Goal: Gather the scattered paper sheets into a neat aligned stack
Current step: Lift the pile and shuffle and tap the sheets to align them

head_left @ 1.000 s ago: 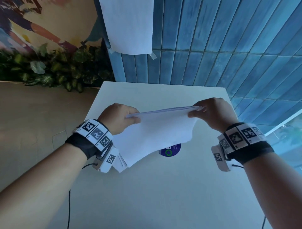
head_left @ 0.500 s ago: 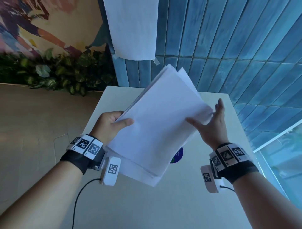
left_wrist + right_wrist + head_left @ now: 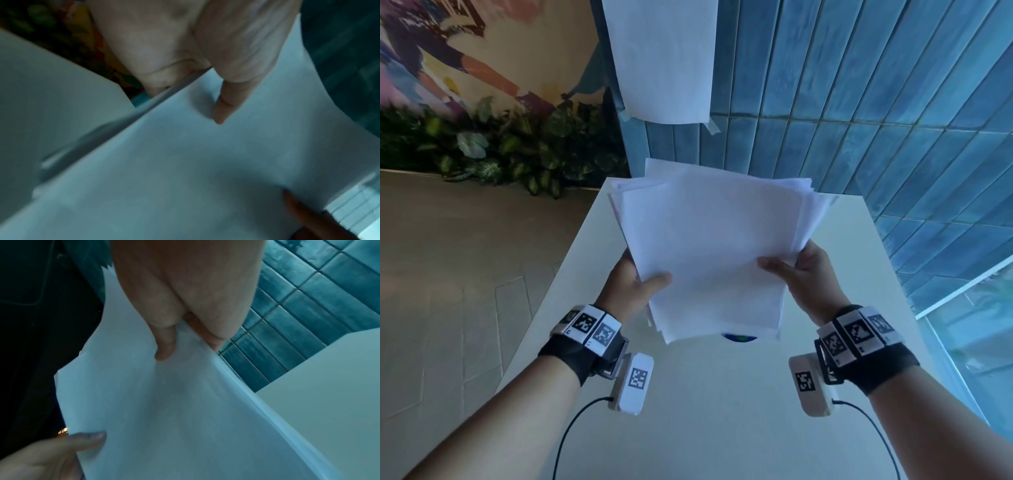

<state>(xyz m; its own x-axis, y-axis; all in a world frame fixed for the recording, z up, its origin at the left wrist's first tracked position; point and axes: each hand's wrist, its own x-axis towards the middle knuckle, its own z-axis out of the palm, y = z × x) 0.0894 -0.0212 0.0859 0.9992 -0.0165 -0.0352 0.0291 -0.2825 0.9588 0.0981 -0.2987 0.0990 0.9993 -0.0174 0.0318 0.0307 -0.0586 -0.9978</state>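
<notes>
The bundle of paper sheets (image 3: 709, 253) is off the white table (image 3: 722, 411) and upright, face toward the person — half a second ago it lay tilted across the left hand alone, the right hand spread beside it. Now the left hand (image 3: 631, 291) pinches the left edge, thumb on the front sheet and fingers behind. The right hand (image 3: 810, 277) has closed on the right edge the same way; the right wrist view confirms thumb and fingers clamped on the paper. Alignment is incomplete — the far edges fan out in steps and corners overhang at right. Judgement: gathering appears done; with both edges held, squaring the bundle against the table appears to be what remains. A blue sticker (image 3: 739, 338) shows below the near edge.
</notes>
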